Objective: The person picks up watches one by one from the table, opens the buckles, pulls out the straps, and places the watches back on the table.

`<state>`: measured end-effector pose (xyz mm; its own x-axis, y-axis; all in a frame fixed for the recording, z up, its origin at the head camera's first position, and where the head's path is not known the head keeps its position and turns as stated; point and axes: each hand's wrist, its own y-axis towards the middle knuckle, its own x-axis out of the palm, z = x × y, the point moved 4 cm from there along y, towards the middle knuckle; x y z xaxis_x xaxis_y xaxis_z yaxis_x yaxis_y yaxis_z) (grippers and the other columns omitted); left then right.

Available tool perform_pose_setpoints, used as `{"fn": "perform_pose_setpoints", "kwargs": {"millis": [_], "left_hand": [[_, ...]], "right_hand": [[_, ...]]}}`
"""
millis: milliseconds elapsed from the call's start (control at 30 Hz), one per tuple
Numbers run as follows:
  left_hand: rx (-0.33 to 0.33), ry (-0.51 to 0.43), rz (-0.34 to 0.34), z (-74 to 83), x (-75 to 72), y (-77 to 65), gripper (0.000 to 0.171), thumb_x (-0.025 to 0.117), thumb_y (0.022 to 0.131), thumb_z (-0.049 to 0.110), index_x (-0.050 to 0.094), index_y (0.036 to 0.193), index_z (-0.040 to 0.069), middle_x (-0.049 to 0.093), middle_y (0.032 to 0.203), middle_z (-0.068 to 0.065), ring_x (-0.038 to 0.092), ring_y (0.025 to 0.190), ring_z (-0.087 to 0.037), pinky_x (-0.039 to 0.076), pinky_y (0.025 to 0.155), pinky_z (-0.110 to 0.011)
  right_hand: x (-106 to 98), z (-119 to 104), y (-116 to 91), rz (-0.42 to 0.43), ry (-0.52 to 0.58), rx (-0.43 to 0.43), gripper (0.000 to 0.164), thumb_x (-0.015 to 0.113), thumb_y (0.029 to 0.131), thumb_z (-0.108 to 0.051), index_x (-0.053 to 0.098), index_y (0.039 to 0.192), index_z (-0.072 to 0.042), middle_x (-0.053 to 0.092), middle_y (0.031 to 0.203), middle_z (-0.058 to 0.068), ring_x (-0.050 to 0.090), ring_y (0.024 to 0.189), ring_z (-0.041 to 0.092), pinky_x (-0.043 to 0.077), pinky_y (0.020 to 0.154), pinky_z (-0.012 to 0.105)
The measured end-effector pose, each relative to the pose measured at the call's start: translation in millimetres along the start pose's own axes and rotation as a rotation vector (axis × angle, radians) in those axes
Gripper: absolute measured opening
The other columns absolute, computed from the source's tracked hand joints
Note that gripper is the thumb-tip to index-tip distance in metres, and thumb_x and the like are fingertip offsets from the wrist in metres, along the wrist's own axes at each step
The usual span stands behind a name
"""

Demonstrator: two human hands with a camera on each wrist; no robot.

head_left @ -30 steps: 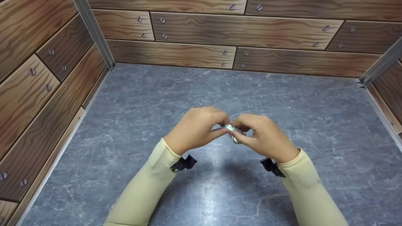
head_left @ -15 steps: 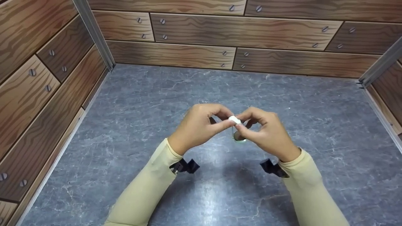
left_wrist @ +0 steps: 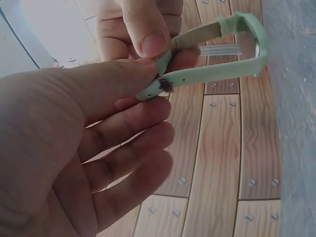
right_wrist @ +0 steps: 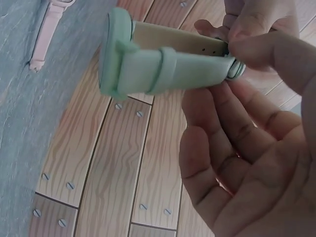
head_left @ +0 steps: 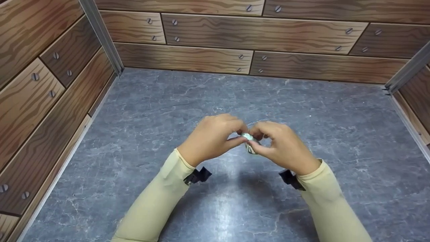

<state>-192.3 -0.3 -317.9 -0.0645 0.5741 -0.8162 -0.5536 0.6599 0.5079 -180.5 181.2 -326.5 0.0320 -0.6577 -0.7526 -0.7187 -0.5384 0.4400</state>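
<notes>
A mint-green wristwatch (head_left: 248, 136) is held up between both hands over the table. Its strap bends into a loop, and the watch case (right_wrist: 108, 59) hangs at the loop's far end. My left hand (head_left: 215, 137) pinches the holed strap end (left_wrist: 148, 92) between thumb and index finger; its other fingers extend loosely. My right hand (head_left: 284, 146) pinches the other strap end by the buckle (right_wrist: 236, 69). The two strap ends overlap at the fingertips, with the buckle pin partly hidden. Most of the loop is covered by fingers in the head view.
A pink watch strap (right_wrist: 47, 42) lies on the grey marbled tabletop (head_left: 201, 90), seen in the right wrist view. Wood-patterned panels (head_left: 208, 60) wall the table at the back and sides, with metal posts (head_left: 104, 40) at the corners.
Both hands rose slightly half a second ago, showing the loop beneath, then came back down. They still hold the watch strap ends together, and the loop is now tilted differently.
</notes>
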Motion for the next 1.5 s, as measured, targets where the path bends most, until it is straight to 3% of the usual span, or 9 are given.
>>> {"fn": "perform_pose_setpoints", "kwargs": {"millis": [233,400,567,733,933,1133,1367,1433,1500], "left_hand": [[-0.008,-0.157,0.123,-1.2,-3.8,1.2,0.014,0.075,0.097,0.027,0.076,0.101,0.013,0.077,0.095,0.003,0.07,0.086,-0.007,0.054,0.071,-0.021],[-0.069,-0.346,0.186,-2.3,-2.7,3.3,0.015,0.075,0.097,0.026,0.078,0.101,0.012,0.076,0.092,0.004,0.067,0.081,-0.002,0.055,0.066,-0.019],[-0.13,-0.515,0.251,-2.0,-0.1,5.6,0.016,0.075,0.097,0.025,0.077,0.102,0.009,0.077,0.093,0.003,0.068,0.082,-0.003,0.058,0.065,-0.026],[-0.174,-0.608,0.288,-1.6,0.7,6.0,0.015,0.075,0.097,0.019,0.076,0.103,0.006,0.077,0.094,0.002,0.069,0.08,-0.004,0.058,0.062,-0.027],[-0.17,-0.625,0.295,-0.9,0.9,5.5,0.016,0.073,0.099,0.02,0.075,0.107,0.006,0.078,0.093,0.002,0.07,0.08,-0.004,0.058,0.063,-0.027],[-0.166,-0.601,0.288,0.5,-0.5,4.5,0.028,0.068,0.101,0.016,0.066,0.127,0.005,0.078,0.091,-0.001,0.068,0.069,-0.005,0.058,0.062,-0.027],[-0.095,-0.484,0.305,4.7,-2.1,4.0,0.035,0.056,0.102,0.008,0.064,0.136,0.01,0.074,0.085,0.002,0.047,0.048,-0.002,0.045,0.046,-0.021],[-0.066,-0.434,0.316,5.2,-3.4,4.2,0.033,0.054,0.103,0.008,0.069,0.132,0.011,0.074,0.089,0.002,0.046,0.051,-0.004,0.043,0.047,-0.021],[-0.054,-0.362,0.321,3.5,-4.7,4.2,0.029,0.056,0.104,0.012,0.073,0.126,0.011,0.073,0.098,0.0,0.053,0.062,-0.006,0.048,0.054,-0.021]], "right_hand": [[-8,-3,0,0.094,0.099,-0.015,0.018,0.076,0.091,0.0,0.076,0.1,-0.016,0.073,0.092,-0.012,0.06,0.077,0.007,0.05,0.071,0.025],[-12,-6,0,0.146,0.193,-0.016,0.023,0.072,0.092,0.005,0.076,0.103,-0.014,0.076,0.095,-0.007,0.063,0.078,0.011,0.05,0.072,0.025],[-17,-8,-1,0.205,0.286,-0.026,0.021,0.07,0.092,0.009,0.075,0.103,-0.009,0.077,0.094,0.001,0.07,0.077,0.013,0.052,0.071,0.025],[-19,-8,-1,0.231,0.334,-0.032,0.019,0.069,0.092,0.01,0.073,0.101,-0.006,0.076,0.093,0.006,0.071,0.074,0.016,0.053,0.069,0.025],[-18,-8,-1,0.21,0.376,-0.019,0.021,0.069,0.092,0.01,0.072,0.106,-0.006,0.074,0.093,0.005,0.071,0.072,0.017,0.054,0.069,0.027],[-16,-8,0,0.185,0.318,-0.073,0.025,0.067,0.09,0.012,0.071,0.106,-0.006,0.072,0.094,0.004,0.063,0.078,0.014,0.053,0.071,0.024],[-13,-9,0,0.141,0.285,-0.12,0.028,0.067,0.086,0.014,0.07,0.099,-0.01,0.071,0.093,0.002,0.062,0.077,0.013,0.053,0.07,0.024],[-13,-9,0,0.149,0.287,-0.138,0.028,0.066,0.084,0.015,0.07,0.098,-0.01,0.071,0.093,0.0,0.062,0.077,0.013,0.053,0.07,0.024],[-14,-9,0,0.164,0.298,-0.153,0.029,0.065,0.084,0.016,0.07,0.097,-0.009,0.071,0.092,0.0,0.062,0.077,0.013,0.054,0.07,0.024]]}}
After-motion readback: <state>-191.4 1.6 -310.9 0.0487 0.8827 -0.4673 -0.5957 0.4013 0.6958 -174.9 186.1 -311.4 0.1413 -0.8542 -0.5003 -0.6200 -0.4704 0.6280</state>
